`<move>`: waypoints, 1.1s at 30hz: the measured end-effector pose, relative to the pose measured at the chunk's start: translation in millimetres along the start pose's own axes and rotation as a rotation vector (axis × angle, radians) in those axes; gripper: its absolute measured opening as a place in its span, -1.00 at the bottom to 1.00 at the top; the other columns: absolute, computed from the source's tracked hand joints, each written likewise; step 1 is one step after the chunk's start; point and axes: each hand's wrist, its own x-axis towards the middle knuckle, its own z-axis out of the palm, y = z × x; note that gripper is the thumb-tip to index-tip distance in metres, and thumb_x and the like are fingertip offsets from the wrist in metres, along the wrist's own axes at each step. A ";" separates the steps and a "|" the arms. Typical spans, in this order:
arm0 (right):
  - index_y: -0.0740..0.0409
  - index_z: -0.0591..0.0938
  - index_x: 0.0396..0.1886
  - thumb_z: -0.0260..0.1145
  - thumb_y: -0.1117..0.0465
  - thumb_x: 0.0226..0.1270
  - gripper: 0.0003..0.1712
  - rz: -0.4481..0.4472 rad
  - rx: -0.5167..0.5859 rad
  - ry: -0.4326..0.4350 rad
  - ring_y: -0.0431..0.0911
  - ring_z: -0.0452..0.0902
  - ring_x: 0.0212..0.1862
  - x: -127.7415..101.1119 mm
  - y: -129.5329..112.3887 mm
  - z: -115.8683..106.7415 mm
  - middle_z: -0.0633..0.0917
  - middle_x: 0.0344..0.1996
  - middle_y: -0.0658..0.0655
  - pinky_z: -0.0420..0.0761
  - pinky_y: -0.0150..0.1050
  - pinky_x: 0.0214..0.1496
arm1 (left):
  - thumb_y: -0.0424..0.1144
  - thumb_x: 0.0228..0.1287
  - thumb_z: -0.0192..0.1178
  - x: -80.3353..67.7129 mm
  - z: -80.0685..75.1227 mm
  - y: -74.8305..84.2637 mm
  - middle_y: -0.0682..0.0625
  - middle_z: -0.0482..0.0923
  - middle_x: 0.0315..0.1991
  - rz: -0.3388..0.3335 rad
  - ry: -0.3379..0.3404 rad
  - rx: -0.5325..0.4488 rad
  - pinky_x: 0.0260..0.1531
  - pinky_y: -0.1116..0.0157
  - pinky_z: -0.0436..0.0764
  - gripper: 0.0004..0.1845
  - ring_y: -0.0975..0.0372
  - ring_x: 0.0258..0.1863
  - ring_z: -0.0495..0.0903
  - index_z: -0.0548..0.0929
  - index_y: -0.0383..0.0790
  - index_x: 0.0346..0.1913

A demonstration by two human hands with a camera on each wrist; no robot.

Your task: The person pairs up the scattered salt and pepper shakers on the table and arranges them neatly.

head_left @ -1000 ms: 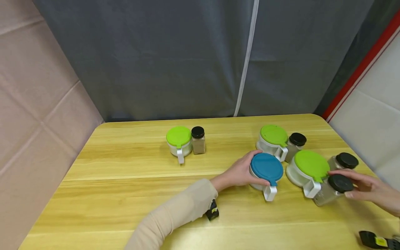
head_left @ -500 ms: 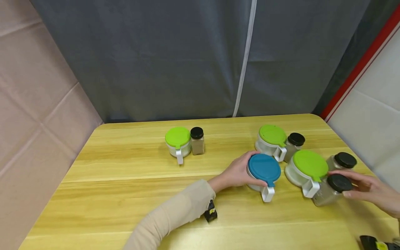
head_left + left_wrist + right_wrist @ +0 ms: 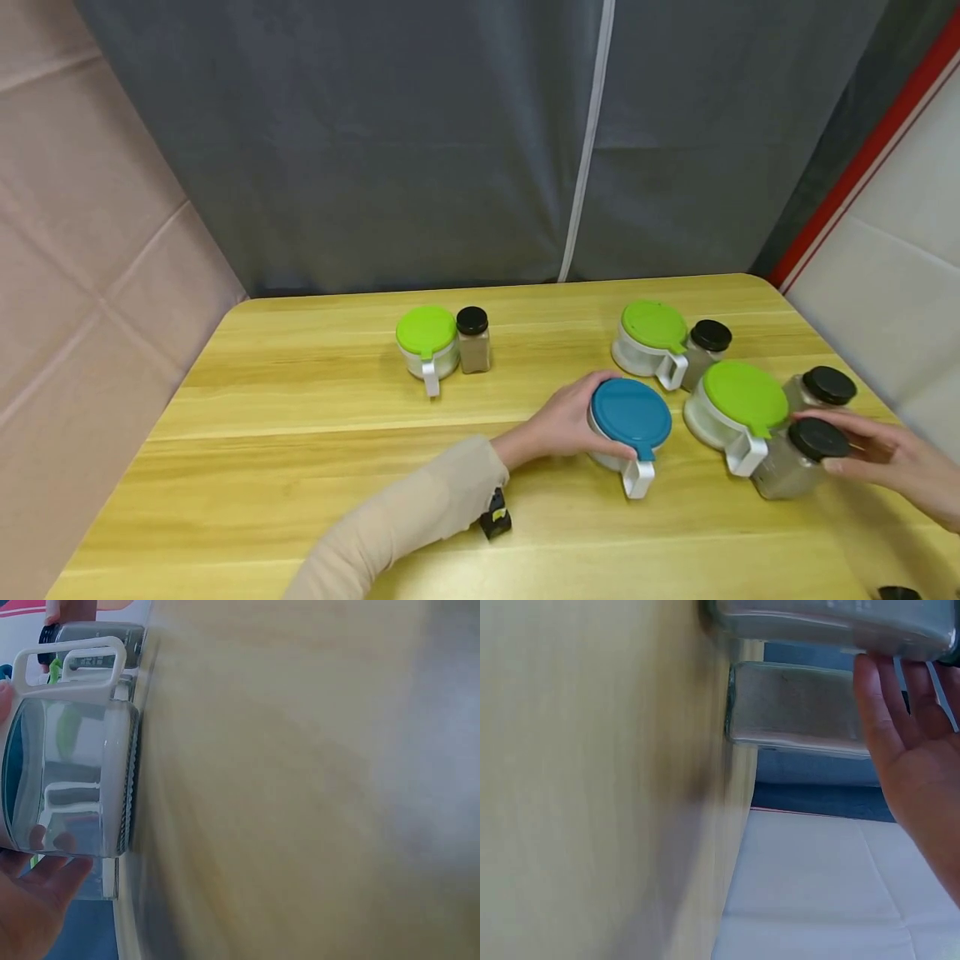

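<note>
In the head view my left hand (image 3: 570, 421) grips a round glass seasoning jar (image 3: 632, 412) with a blue lid and white handle, thumb and fingers on opposite sides. The left wrist view shows the same seasoning jar (image 3: 71, 772) from the side, its base close to the tabletop; whether it touches I cannot tell. At the right, my right hand (image 3: 892, 462) holds a square black-capped spice jar (image 3: 783, 473) near its cap. In the right wrist view the fingers lie against that spice jar (image 3: 840, 626). A green-lidded seasoning jar (image 3: 738, 408) stands between the hands.
Behind the right hand stands another black-capped jar (image 3: 825, 385). Farther back are a green-lidded jar (image 3: 652, 333) and a black-capped jar (image 3: 705, 350). At the back left, a green-lidded jar (image 3: 427, 337) stands beside a spice jar (image 3: 473, 346). A grey curtain (image 3: 420, 150) hangs behind the table.
My left hand has moved the blue-lidded seasoning jar slightly left and towards me, away from the green-lidded one. The right hand stays at the spice jar, its wrist strap sinking lower in view.
</note>
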 end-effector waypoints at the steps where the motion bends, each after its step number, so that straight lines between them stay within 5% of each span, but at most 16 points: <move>1: 0.22 0.37 0.16 0.18 0.48 0.13 -0.45 0.008 -0.003 0.005 -0.60 0.21 -0.05 -0.8 -0.2 -0.1 0.35 -0.01 -0.41 0.36 -0.60 -0.28 | 0.09 -0.29 0.42 -0.9 -0.4 0.3 0.14 0.31 0.07 -0.002 -0.004 0.001 -0.08 0.43 0.36 -0.04 0.37 -0.01 0.34 0.17 -0.05 0.23; 6: 0.27 0.32 0.20 0.17 0.50 0.14 -0.42 0.007 0.010 0.033 -0.59 0.23 -0.06 -5.9 -1.5 -0.8 0.36 -0.02 -0.40 0.40 -0.58 -0.29 | 0.08 -0.29 0.42 -6.2 -4.1 1.4 0.12 0.31 0.08 -0.012 -0.003 -0.005 -0.07 0.40 0.36 -0.03 0.35 0.00 0.34 0.16 -0.08 0.25; 19: 0.47 0.35 0.10 0.16 0.75 -0.13 -0.33 -0.169 -0.021 0.229 -0.43 0.35 -0.05 -10.9 -10.3 -6.5 0.46 -0.09 -0.08 0.31 -0.67 -0.17 | 0.09 -0.30 0.42 -23.5 -23.0 1.0 0.12 0.31 0.10 -0.014 -0.013 -0.008 -0.03 0.35 0.34 -0.04 0.33 0.02 0.33 0.17 0.01 0.24; 28: 0.54 0.34 0.07 0.14 0.86 -0.32 -0.23 -0.323 -0.036 0.229 -0.39 0.36 -0.06 -11.1 -10.4 -20.0 0.46 -0.11 -0.03 0.30 -0.66 -0.10 | 0.05 -0.28 0.43 -35.7 -40.5 6.7 0.11 0.33 0.07 0.019 -0.038 -0.035 -0.03 0.35 0.35 -0.07 0.34 0.01 0.34 0.18 0.00 0.23; 33: 0.53 0.37 0.06 0.10 0.87 -0.30 -0.26 -0.324 -0.035 0.323 -0.39 0.40 -0.10 -8.8 -17.1 -23.7 0.50 -0.12 -0.09 0.34 -0.65 -0.14 | 0.03 -0.27 0.43 -40.5 -50.2 8.9 0.11 0.34 0.07 0.035 -0.056 -0.050 -0.05 0.39 0.36 -0.07 0.35 0.01 0.34 0.18 -0.04 0.23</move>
